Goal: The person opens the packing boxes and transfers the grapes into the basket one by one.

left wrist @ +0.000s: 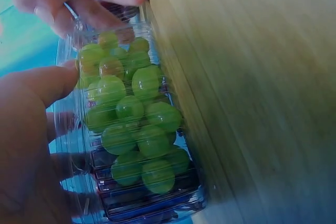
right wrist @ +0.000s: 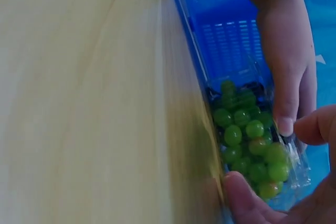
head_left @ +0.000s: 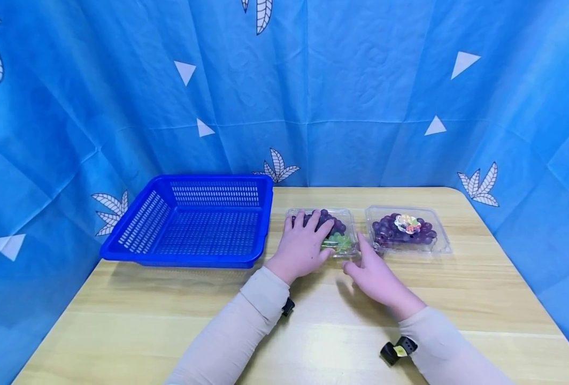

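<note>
A clear plastic box (head_left: 348, 218) on the table holds dark purple grapes (head_left: 338, 225) and green grapes (head_left: 340, 242). My left hand (head_left: 301, 248) rests on its lid with fingers spread, covering the left part. At the box's right end is my right hand (head_left: 376, 272), its index finger extended along the side and its thumb apart in front. In the left wrist view, the green grapes (left wrist: 129, 108) show through the box's front wall, with the left thumb (left wrist: 52, 83) at the lid edge. The right wrist view has the right fingers (right wrist: 244, 192) by the box's near end.
A blue perforated plastic basket (head_left: 207, 230) stands to the left. Right of the hands lies a second clear box (head_left: 440, 247) of purple grapes (head_left: 385, 232) with a round fruit sticker (head_left: 407, 224). A blue curtain (head_left: 361, 96) hangs behind the wooden table (head_left: 477, 310).
</note>
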A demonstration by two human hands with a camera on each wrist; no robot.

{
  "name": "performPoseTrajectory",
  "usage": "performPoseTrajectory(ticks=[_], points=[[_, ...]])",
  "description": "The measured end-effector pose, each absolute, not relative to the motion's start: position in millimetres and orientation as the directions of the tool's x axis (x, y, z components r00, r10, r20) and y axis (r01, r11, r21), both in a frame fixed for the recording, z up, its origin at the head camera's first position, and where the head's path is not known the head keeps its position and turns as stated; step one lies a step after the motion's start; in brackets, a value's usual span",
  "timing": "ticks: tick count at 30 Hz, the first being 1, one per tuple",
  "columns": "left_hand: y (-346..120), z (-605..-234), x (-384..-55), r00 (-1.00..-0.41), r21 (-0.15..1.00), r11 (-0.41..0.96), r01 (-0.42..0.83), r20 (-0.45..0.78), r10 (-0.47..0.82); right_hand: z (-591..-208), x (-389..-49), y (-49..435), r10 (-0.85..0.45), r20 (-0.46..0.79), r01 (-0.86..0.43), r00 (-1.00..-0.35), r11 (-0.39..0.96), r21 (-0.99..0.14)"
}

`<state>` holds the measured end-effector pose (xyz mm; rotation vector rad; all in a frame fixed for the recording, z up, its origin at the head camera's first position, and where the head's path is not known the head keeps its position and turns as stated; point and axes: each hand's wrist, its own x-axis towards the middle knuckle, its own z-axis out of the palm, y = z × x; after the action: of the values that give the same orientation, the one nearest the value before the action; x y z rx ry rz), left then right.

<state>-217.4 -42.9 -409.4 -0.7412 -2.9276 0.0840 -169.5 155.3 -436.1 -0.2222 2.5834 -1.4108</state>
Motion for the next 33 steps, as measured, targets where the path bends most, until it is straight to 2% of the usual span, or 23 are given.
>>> performPoseTrajectory(ticks=[7,15,25,33], points=[[-39,-407,-218,-0.863,-0.137,0.867,0.479,0.107,0.494,-445,-180,150,-0.148,-0.151,0.088,-0.977,0.360,-0.929],[-37,-406,-219,-0.863,-0.139,0.869,0.474,0.120,0.490,-448,-184,147,-0.146,-0.164,0.127,-0.976,0.231,-0.965],[-30,-405,-217,-0.888,-0.121,0.897,0.426,0.136,0.440,-457,-187,147,-0.137,-0.159,0.132,-0.978,0.187,-0.973],[-22,-407,-214,-0.884,-0.189,0.890,0.415,0.145,0.444,-453,-185,147,-0.145,-0.180,0.159,-0.973,0.151,-0.976]])
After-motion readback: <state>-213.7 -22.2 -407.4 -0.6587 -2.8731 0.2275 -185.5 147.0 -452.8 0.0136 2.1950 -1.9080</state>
